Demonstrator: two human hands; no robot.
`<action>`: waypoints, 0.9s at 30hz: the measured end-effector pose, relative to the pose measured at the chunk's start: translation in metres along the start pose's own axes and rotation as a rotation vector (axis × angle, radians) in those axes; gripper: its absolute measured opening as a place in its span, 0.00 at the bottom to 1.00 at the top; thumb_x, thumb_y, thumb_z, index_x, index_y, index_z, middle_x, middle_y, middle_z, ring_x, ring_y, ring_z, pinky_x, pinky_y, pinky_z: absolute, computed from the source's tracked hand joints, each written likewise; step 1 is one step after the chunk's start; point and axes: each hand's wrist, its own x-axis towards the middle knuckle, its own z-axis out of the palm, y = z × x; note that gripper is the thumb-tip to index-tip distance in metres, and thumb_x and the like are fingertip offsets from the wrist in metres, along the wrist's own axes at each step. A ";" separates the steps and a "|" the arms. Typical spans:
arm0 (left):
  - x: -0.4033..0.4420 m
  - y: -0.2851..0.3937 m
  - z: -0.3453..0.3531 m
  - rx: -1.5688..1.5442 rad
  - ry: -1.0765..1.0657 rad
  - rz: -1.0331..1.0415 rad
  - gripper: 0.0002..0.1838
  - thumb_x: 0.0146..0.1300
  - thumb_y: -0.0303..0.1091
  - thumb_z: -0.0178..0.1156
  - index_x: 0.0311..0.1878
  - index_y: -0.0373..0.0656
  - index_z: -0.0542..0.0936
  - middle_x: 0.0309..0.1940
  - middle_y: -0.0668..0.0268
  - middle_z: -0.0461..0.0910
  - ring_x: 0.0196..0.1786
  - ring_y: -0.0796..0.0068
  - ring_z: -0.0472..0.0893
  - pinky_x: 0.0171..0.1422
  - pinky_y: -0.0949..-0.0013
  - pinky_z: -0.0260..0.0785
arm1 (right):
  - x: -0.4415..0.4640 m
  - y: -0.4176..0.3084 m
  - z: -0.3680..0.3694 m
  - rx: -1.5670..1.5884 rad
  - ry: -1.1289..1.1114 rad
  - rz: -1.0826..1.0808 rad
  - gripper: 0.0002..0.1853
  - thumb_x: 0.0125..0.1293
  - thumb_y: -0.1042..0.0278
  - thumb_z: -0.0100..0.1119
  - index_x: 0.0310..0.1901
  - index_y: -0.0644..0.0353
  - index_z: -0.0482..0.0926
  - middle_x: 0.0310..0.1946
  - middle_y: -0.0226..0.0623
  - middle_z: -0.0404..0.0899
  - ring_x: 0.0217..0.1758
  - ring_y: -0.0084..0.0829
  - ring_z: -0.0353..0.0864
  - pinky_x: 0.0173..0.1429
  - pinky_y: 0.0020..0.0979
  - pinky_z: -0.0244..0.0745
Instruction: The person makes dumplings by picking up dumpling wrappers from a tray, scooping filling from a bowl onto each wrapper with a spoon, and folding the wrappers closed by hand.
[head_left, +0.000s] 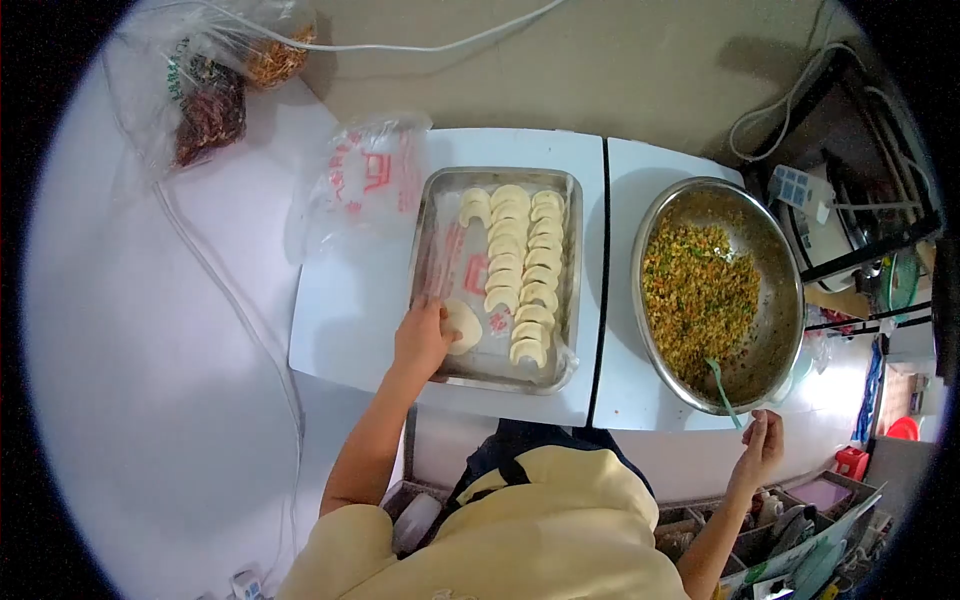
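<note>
My left hand (425, 338) is at the front left of a metal tray (480, 380), its fingers closed on the edge of a round dumpling wrapper (462, 328). Beside the wrapper, folded dumplings (505, 250) lie overlapped in rows on plastic in the tray. My right hand (762, 450) is below the rim of a big steel bowl (785, 330), with its fingers curled together. Next to those fingertips ends the handle of a green spoon (718, 382), which leans in the bowl's chopped filling (700, 290). Whether the fingers touch the handle is unclear.
Behind the tray's left side lies a crumpled plastic bag (365, 175) with red print. Bags of dried food (210, 110) sit at the far left, near a white cable (215, 265). A dark rack (870, 220) stands right of the bowl. A narrow gap (600, 300) splits the white tabletops.
</note>
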 end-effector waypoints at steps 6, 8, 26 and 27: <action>-0.003 -0.005 0.008 -0.215 0.014 -0.089 0.12 0.48 0.27 0.66 0.37 0.40 0.75 0.33 0.60 0.77 0.40 0.57 0.77 0.43 0.60 0.69 | 0.004 -0.005 -0.001 -0.300 -0.178 -0.263 0.14 0.59 0.81 0.56 0.48 0.62 0.78 0.31 0.31 0.70 0.34 0.24 0.67 0.40 0.24 0.63; -0.008 -0.006 0.007 -0.215 0.023 -0.065 0.12 0.48 0.26 0.65 0.38 0.41 0.76 0.33 0.60 0.77 0.40 0.57 0.77 0.44 0.61 0.69 | 0.005 -0.018 0.003 -0.362 -0.247 -0.277 0.23 0.51 0.84 0.59 0.52 0.59 0.78 0.37 0.37 0.72 0.40 0.33 0.71 0.44 0.31 0.69; -0.056 0.125 0.028 -2.290 -0.564 -0.327 0.11 0.67 0.37 0.55 0.48 0.43 0.75 0.44 0.66 0.80 0.49 0.67 0.79 0.54 0.55 0.73 | 0.030 -0.002 0.017 0.078 -0.053 0.031 0.08 0.65 0.72 0.56 0.43 0.65 0.80 0.33 0.35 0.82 0.34 0.21 0.77 0.38 0.25 0.71; -0.056 0.136 0.033 -2.357 -0.611 -0.377 0.11 0.67 0.37 0.55 0.48 0.44 0.75 0.44 0.65 0.80 0.49 0.68 0.79 0.55 0.56 0.73 | 0.033 -0.001 0.022 0.102 -0.063 0.027 0.09 0.65 0.73 0.56 0.43 0.66 0.80 0.33 0.37 0.81 0.33 0.22 0.76 0.38 0.25 0.71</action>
